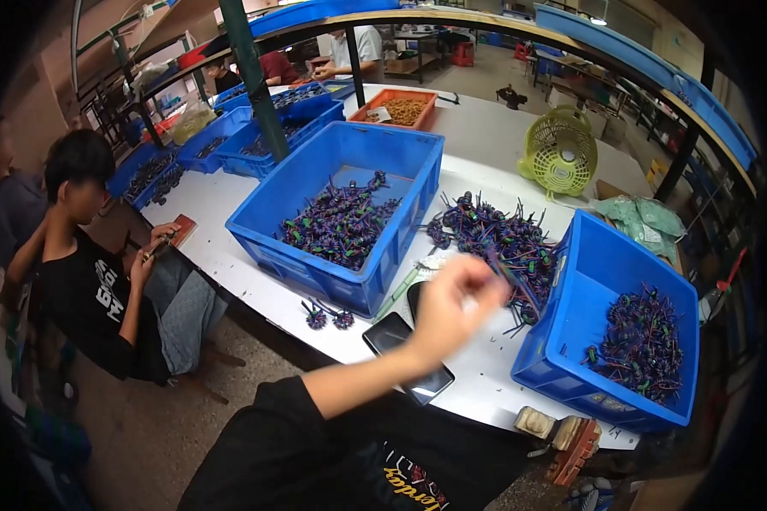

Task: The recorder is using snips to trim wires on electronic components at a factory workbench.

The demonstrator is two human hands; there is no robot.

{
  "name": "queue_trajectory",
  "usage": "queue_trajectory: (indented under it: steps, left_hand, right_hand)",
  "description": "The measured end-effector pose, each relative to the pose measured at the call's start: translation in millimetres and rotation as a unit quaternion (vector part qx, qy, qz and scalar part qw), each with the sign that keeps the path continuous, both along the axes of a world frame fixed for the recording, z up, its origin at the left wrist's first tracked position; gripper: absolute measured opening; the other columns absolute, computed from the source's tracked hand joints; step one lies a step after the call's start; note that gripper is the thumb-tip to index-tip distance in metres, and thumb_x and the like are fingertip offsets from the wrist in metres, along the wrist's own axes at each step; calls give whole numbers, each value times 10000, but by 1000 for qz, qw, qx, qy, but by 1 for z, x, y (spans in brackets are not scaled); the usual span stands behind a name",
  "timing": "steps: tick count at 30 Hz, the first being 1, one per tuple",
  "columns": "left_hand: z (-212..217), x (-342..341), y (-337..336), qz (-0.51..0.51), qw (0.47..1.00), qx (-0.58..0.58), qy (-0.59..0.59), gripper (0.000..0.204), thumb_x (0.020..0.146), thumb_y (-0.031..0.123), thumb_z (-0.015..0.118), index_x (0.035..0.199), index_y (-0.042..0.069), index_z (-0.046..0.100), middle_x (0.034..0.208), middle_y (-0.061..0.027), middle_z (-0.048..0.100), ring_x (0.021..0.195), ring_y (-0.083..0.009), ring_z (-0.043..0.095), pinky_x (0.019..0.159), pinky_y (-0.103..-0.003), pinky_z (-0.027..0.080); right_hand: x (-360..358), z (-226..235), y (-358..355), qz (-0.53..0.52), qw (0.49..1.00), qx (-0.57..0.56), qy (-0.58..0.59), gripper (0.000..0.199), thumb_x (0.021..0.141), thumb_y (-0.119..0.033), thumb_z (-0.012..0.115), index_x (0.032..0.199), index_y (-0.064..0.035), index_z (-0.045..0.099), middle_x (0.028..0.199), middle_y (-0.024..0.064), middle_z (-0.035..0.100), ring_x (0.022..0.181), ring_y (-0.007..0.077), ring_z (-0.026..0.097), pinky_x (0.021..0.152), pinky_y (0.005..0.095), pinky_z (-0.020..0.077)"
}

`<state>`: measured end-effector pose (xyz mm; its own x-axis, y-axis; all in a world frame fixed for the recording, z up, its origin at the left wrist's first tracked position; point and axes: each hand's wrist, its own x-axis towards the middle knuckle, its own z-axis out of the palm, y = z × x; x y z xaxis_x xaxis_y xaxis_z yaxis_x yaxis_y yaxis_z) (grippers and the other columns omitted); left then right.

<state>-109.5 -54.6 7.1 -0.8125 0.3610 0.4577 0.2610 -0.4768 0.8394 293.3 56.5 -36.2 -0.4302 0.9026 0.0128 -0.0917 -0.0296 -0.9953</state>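
My left hand (456,308) reaches in from the lower left, over the white table, its fingers curled together and blurred by motion. A smeared purple streak shows at the fingertips; what they hold cannot be made out. Just beyond lies a loose pile of dark purple, spider-like pieces (494,234) with thin legs and green spots. More of these fill part of a blue crate (332,145) on the left and a second blue crate (541,341) on the right. Two single pieces (328,316) lie by the table's near edge. My right hand is out of view.
A dark phone (392,334) lies under my forearm, near a green stick-like tool (397,292). A wood-and-red block (575,443) sits at the front edge. Behind are a yellow-green basket (562,153), an orange tray (396,96) and a green post (254,77). A co-worker (102,264) sits at left.
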Motion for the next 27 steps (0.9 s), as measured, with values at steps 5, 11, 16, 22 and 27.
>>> queue_trajectory:
  steps: [5,11,16,22,27]
  left_hand:
    - [-14,130,-2,-121,971,-4,206,248,795,-46,769,1021,3,679,1024,-102,651,867,-229,609,791,-311,501]
    - [-42,204,45,-108,978,20,175,198,840,-16,734,1011,-7,635,999,-111,585,791,-244,551,726,-324,469]
    - [-53,220,51,-133,980,9,148,162,852,28,727,977,17,626,987,-112,582,802,-275,549,750,-348,468]
    - [-61,221,55,-60,964,-22,260,176,848,126,767,905,64,612,936,-102,602,831,-300,567,785,-372,471]
    - [-39,202,36,-146,968,-19,205,138,833,32,747,940,34,661,988,-100,630,799,-266,566,757,-349,464]
  right_hand:
    - [-17,28,-21,50,997,-34,50,218,1028,-98,550,1201,0,640,1007,98,673,894,173,610,866,251,487]
    - [-56,59,-39,-3,986,131,-106,247,1040,-106,534,1233,30,609,1100,146,682,958,217,622,905,293,499]
    - [-42,50,-26,-30,967,200,-155,274,1043,-124,544,1255,44,589,1137,176,682,980,245,630,922,315,509]
    - [-24,34,-4,-1,990,124,-60,275,1043,-141,555,1234,51,600,1123,168,688,980,266,636,922,338,522]
    - [-29,37,6,11,917,310,-252,184,1012,-135,541,1096,-13,651,943,81,668,825,180,599,765,300,496]
